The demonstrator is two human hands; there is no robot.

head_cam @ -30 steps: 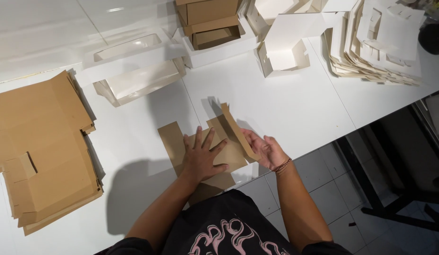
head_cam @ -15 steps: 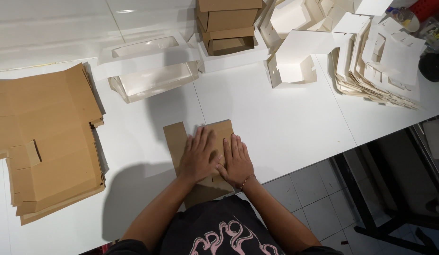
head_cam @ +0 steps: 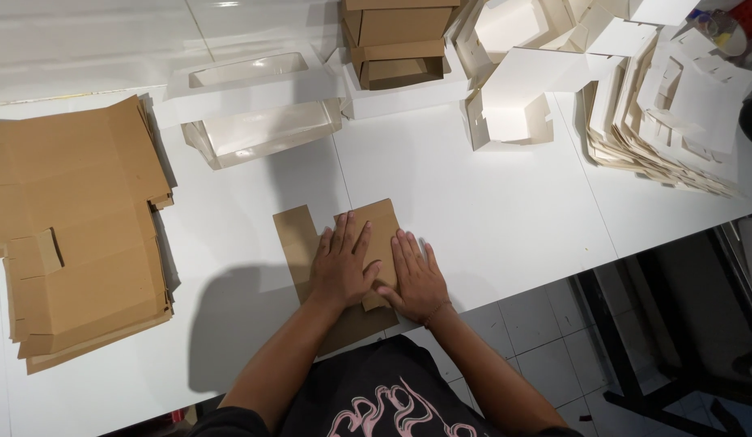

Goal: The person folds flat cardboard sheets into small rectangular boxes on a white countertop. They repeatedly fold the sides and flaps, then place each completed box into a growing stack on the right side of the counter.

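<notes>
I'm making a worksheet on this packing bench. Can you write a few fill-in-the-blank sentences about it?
1. Both hands, left hand and right hand, press flat on a ____ cardboard sheet.
2. The stack of brown sheets lies to the person's ____.
3. The pile of flat blanks at the far right is ____ in colour.
4. The table top is ____.

Missing words: brown; left; white; white

A single camera worn on the person's head looks steeply down at a white table [head_cam: 505, 210] from above its near edge. The view faces forward and away from the body, so the person's chest fills the bottom edge and both forearms reach upward into the picture. It sits close, at arm's length. Floor tiles show at lower right; the table's far side seems cut off.
</notes>
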